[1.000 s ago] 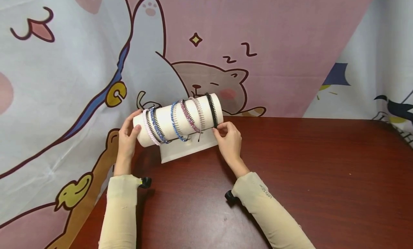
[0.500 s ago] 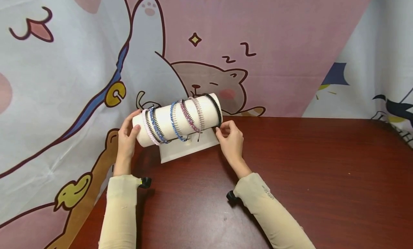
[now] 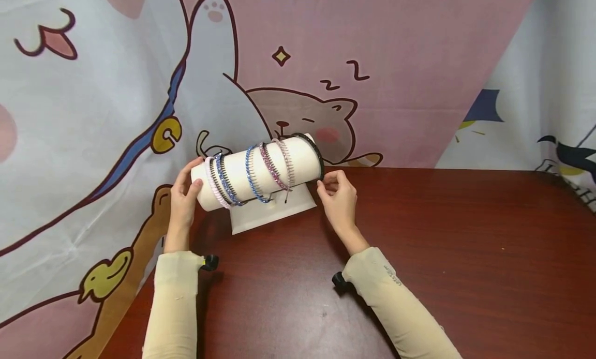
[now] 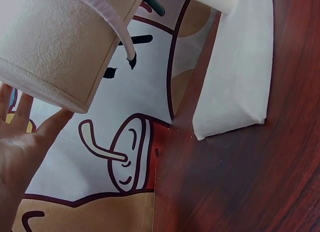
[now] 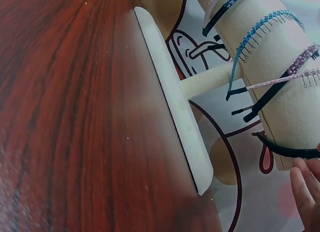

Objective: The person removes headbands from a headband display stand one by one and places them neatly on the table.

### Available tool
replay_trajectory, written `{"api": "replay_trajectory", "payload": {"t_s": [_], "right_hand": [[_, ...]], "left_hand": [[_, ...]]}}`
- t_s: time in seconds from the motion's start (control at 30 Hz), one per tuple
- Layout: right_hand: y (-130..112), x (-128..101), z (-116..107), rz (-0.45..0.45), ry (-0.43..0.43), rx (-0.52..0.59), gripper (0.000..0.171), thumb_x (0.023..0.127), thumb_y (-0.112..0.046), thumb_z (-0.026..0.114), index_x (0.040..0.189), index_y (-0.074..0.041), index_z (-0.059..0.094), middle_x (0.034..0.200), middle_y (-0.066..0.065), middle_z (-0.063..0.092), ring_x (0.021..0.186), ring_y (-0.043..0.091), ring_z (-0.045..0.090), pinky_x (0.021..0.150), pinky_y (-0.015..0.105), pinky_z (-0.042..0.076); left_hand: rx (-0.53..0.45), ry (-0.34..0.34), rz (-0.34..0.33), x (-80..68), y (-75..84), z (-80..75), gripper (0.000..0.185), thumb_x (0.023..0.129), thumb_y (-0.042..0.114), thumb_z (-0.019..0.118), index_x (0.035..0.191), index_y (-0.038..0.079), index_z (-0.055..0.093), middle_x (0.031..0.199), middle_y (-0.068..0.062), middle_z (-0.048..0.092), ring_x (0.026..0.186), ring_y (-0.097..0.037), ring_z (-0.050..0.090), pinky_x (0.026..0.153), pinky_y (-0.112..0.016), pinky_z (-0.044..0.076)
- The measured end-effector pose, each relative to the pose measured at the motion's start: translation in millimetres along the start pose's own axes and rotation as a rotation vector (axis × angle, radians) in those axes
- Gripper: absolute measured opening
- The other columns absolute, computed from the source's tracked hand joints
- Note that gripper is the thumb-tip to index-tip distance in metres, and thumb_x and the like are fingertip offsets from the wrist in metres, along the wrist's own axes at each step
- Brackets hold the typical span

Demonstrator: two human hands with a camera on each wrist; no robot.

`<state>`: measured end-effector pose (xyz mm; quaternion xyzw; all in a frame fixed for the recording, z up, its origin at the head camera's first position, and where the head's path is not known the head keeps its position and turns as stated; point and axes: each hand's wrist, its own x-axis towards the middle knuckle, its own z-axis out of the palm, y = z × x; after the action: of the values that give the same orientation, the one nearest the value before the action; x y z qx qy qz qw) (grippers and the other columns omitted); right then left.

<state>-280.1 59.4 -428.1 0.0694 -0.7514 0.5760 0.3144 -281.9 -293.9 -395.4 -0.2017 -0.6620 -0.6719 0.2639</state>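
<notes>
A cream cylinder headband stand (image 3: 237, 165) on a pale flat base (image 3: 298, 201) tilts up to the right in the head view. My left hand (image 3: 183, 201) holds its left end, thumb in front; the left wrist view shows fingers under that end. At the right end sits a black headband (image 3: 319, 154), slanted and at the rim. My right hand (image 3: 340, 201) pinches its lower part; the right wrist view shows the fingertips against the band (image 5: 287, 151). Between the hands, the cylinder carries pale pink (image 3: 286, 160), purple-pink glitter (image 3: 272, 167), blue (image 3: 251, 173) and blue glitter (image 3: 225, 180) headbands.
The stand is on a dark red-brown wooden table (image 3: 442, 255). Close behind and to the left hangs a cartoon-printed cloth (image 3: 396, 64). A small black device is strapped at each wrist.
My right hand has moved slightly right, shifting the black headband from inside the cylinder's right end out to its rim and slanting it. The left hand and the stand stay put.
</notes>
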Motion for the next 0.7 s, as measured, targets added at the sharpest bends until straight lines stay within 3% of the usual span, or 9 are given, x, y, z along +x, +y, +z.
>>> {"api": "replay_trajectory", "payload": {"t_s": [0.37,0.63,0.7], "right_hand": [[9,6,-6,0.036,0.018,-0.020,0.017,0.089,-0.011,0.070,0.100,0.000,0.064,0.094,0.013,0.071,0.086,0.024,0.074,0.074,0.032,0.059],[13,15,-13,0.044,0.035,0.028,0.016,0.090,-0.010,0.069,0.099,0.001,0.062,0.094,0.016,0.070,0.084,0.029,0.074,0.069,0.007,0.051],[4,16,-16,0.047,0.045,0.039,0.016,0.090,-0.006,0.068,0.100,0.005,0.062,0.094,0.019,0.070,0.084,0.032,0.074,0.068,0.004,0.049]], "left_hand": [[-0.007,-0.009,-0.025,-1.2,-2.6,-0.5,0.047,0.095,0.011,0.058,0.140,0.001,0.054,0.139,0.000,0.061,0.126,-0.013,0.053,0.100,-0.020,0.042],[0.007,-0.008,-0.002,-0.3,-0.8,0.3,0.048,0.094,0.018,0.062,0.139,0.003,0.056,0.138,-0.002,0.061,0.125,-0.015,0.054,0.099,-0.021,0.043],[0.008,-0.005,0.001,0.2,-0.5,0.2,0.048,0.094,0.018,0.062,0.139,0.003,0.056,0.138,-0.003,0.061,0.125,-0.015,0.054,0.099,-0.022,0.043]]}}
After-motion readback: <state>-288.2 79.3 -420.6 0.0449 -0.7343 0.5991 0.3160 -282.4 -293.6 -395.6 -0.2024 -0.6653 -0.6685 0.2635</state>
